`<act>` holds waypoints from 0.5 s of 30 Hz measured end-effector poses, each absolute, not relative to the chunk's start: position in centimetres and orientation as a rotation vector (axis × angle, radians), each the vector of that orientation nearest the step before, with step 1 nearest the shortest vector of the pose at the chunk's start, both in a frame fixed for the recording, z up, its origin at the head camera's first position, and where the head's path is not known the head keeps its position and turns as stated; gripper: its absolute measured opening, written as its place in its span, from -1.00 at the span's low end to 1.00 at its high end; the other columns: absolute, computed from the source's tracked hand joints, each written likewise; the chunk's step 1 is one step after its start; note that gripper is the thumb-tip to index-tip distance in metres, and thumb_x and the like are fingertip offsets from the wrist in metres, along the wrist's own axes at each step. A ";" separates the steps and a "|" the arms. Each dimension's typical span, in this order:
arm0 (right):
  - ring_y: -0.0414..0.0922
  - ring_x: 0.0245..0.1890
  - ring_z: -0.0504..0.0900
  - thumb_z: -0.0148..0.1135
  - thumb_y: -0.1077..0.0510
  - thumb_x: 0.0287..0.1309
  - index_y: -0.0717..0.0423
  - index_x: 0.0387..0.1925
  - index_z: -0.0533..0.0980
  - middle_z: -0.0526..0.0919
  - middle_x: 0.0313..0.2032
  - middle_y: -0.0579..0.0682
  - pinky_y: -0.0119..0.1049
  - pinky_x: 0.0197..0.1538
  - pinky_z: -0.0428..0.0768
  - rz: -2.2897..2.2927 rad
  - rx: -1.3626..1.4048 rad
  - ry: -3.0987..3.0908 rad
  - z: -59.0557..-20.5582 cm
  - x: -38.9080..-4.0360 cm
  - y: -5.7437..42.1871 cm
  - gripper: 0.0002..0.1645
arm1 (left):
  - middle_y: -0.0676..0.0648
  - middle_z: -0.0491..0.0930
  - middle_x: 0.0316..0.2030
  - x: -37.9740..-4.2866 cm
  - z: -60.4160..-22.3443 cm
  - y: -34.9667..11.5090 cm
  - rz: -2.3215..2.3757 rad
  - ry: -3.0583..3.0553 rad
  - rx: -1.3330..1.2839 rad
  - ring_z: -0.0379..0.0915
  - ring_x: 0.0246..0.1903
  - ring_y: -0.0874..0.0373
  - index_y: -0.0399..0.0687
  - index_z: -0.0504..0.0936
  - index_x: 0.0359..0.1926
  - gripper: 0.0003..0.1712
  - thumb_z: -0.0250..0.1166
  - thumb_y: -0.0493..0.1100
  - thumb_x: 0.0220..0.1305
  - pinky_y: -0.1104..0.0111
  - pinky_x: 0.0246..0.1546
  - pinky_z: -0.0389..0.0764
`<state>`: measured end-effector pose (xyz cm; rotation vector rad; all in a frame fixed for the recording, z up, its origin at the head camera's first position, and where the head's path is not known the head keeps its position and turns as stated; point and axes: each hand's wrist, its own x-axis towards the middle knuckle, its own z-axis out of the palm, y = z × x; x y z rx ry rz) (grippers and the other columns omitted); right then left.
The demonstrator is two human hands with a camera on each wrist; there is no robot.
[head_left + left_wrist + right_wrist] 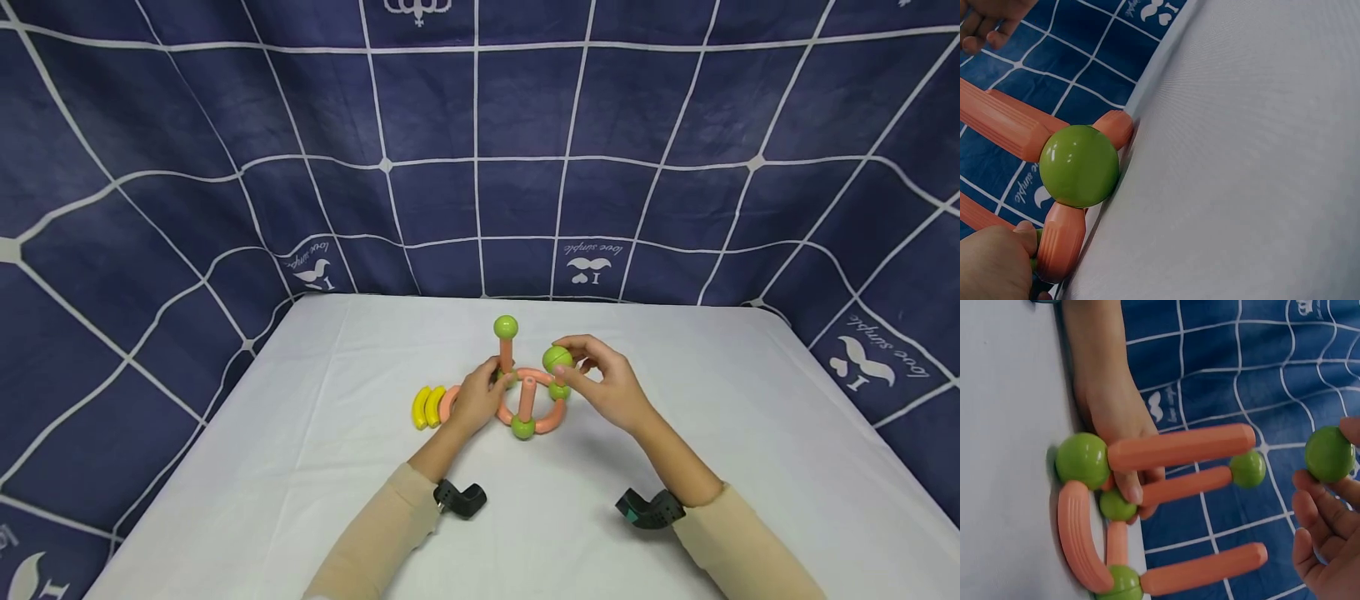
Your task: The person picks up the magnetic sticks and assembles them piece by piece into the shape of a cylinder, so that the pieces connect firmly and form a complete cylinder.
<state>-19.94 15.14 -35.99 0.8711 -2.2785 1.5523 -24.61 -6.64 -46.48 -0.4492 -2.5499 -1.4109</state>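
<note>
A ring of curved orange rods (553,418) joined by green balls lies on the white table, with straight orange rods standing up from it. My left hand (474,400) grips the ring's far-left joint, a green ball (1117,505) at the foot of a standing rod. That rod carries another green ball (506,327) on top. Between thumb and fingertips, my right hand (606,385) pinches a loose green ball (1330,454) near the right-hand standing rod (1204,569); a gap separates them in the right wrist view. The front rod (528,398) has a bare top.
Left of my left hand lie two yellow curved rods (424,407) and an orange curved piece (448,403), partly covered by the hand. A white cloth (360,500) covers the table. Dark blue checked curtains (525,200) stand behind and at the sides.
</note>
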 end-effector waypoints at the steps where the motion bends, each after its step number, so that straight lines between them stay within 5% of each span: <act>1: -0.18 -0.22 0.50 0.28 0.38 0.14 0.28 0.03 0.53 0.62 -0.23 0.03 -0.34 -0.17 0.44 1.551 0.891 -2.282 -36.0 -19.9 14.9 -0.62 | -0.09 0.61 -0.10 -24.6 -46.5 -6.6 -1.414 -2.543 -0.456 0.50 -0.06 0.07 -0.12 0.55 0.02 -0.75 0.17 -0.10 0.42 0.14 -0.01 0.50; 15: -0.08 -0.32 0.47 0.34 0.24 0.16 0.18 -0.02 0.59 0.63 -0.23 -0.04 -0.23 -0.22 0.47 1.547 0.878 -2.392 -37.1 -19.8 12.9 -0.67 | -0.08 0.61 -0.03 -24.5 -46.3 -6.7 -1.455 -2.557 -0.444 0.49 0.03 0.07 -0.11 0.55 0.08 -0.69 0.15 -0.08 0.43 0.14 0.07 0.47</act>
